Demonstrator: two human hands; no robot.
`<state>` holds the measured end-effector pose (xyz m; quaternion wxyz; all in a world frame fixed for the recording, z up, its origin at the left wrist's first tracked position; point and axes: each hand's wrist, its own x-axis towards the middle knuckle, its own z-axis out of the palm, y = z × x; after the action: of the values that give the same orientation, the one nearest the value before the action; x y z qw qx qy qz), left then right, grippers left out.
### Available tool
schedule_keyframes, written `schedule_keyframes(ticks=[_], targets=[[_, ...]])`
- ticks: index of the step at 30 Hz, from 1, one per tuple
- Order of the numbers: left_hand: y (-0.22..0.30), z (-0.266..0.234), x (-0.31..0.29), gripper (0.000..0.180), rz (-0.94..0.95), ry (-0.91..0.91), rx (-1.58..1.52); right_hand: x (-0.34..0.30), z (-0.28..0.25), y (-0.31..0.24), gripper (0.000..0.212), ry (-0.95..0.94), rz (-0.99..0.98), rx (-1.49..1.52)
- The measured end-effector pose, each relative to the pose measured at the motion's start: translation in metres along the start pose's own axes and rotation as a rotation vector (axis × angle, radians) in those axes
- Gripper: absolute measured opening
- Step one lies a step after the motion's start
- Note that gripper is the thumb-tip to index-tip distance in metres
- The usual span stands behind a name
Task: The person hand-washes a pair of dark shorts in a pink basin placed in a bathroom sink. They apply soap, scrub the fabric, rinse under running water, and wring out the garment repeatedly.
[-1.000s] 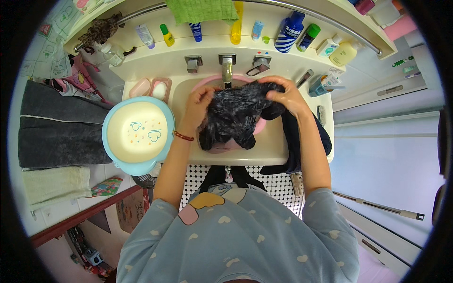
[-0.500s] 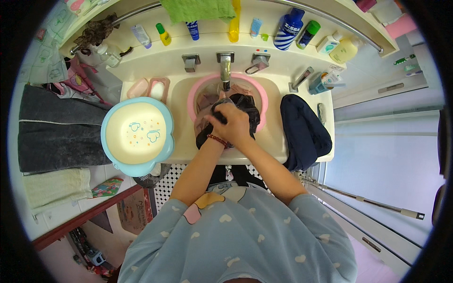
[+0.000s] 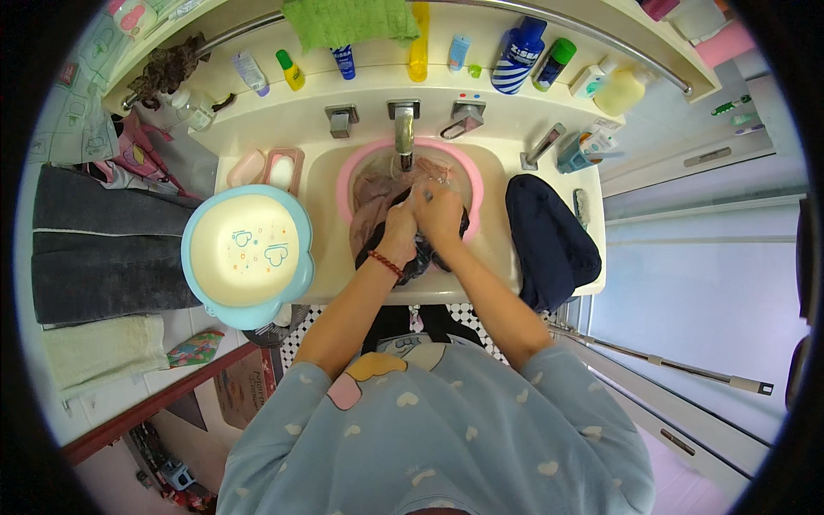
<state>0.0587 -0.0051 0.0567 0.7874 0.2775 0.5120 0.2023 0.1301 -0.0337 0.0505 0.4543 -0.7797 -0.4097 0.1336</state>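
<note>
Both hands are closed on a wet black garment (image 3: pixel 418 263) over a pink-rimmed basin (image 3: pixel 475 176) in the sink. My left hand (image 3: pixel 398 232), with a red bead bracelet at its wrist, is on the near left side of the bunched cloth. My right hand (image 3: pixel 438 212) presses against it from the right, fingers curled. Dull pink fabric (image 3: pixel 371 196) lies in the basin beside and beyond the hands. The tap's spout (image 3: pixel 404 133) points down just past my fingers. The hands partly cover the black cloth.
A blue-rimmed basin (image 3: pixel 306 230) stands at the left of the sink, and folded navy cloth (image 3: pixel 549 240) lies at the right. Soap dishes (image 3: pixel 282 172) sit at the back left. Bottles and tubes line the shelf behind, including a blue striped can (image 3: pixel 518 56).
My hands have come together lower on the black garment, the right one turning over and closing. More of the pink fabric shows. The black cloth has moved toward me.
</note>
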Motion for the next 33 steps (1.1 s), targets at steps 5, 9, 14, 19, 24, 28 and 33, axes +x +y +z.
schedule_keyframes(ticks=[5, 9, 14, 19, 24, 28, 33], targets=[[-0.042, -0.059, 0.085, 0.033, 0.066, -0.876, -0.6, -0.017, 0.007, -0.017, 0.016, -0.049, -0.099, 0.04], [-0.013, 0.002, 0.024, 0.028, 0.017, -0.054, 0.178, 0.02, 0.009, 0.042, 0.017, 0.15, 0.03, -0.134], [-0.06, -0.071, 0.107, 0.035, 0.288, -0.853, -0.27, -0.028, 0.004, -0.032, 0.016, -0.021, -0.189, 0.075], [-0.007, 0.005, 0.011, 0.024, -0.031, 0.021, 0.117, 0.018, 0.01, 0.039, 0.017, 0.058, 0.049, -0.068], [-0.057, -0.056, 0.085, 0.025, 0.246, -0.956, -0.556, -0.032, 0.007, -0.025, 0.015, -0.035, -0.297, 0.044], [0.002, -0.001, 0.008, 0.025, -0.141, -0.137, -0.063, 0.015, 0.001, 0.024, 0.015, 0.12, -0.06, -0.125], [-0.031, -0.057, 0.079, 0.032, 0.158, -0.962, -0.424, -0.038, 0.005, -0.035, 0.01, -0.093, -0.233, 0.041]])
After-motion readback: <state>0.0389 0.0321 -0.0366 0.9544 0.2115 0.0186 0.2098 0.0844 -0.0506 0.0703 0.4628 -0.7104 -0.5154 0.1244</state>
